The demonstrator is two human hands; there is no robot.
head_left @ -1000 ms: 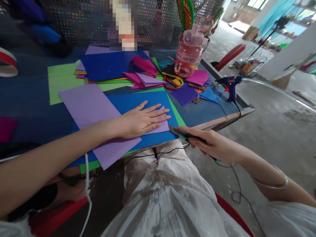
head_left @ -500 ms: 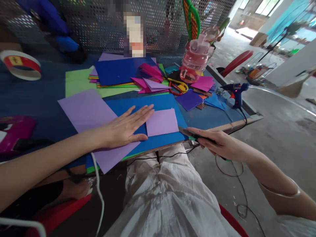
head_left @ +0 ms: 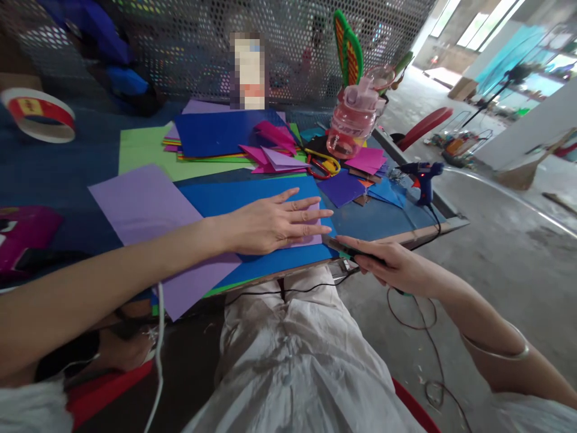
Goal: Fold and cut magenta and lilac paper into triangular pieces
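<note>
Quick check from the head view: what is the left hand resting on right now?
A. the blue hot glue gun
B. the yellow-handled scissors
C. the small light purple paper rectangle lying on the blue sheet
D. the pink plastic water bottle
C: the left hand lies flat, fingers spread, over the small light purple paper rectangle on the blue sheet.

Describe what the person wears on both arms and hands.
Both forearms are bare, with no gloves or rings visible. The right arm carries a thin silvery bangle well above the right hand. The left hand and its wrist show nothing worn.
</note>
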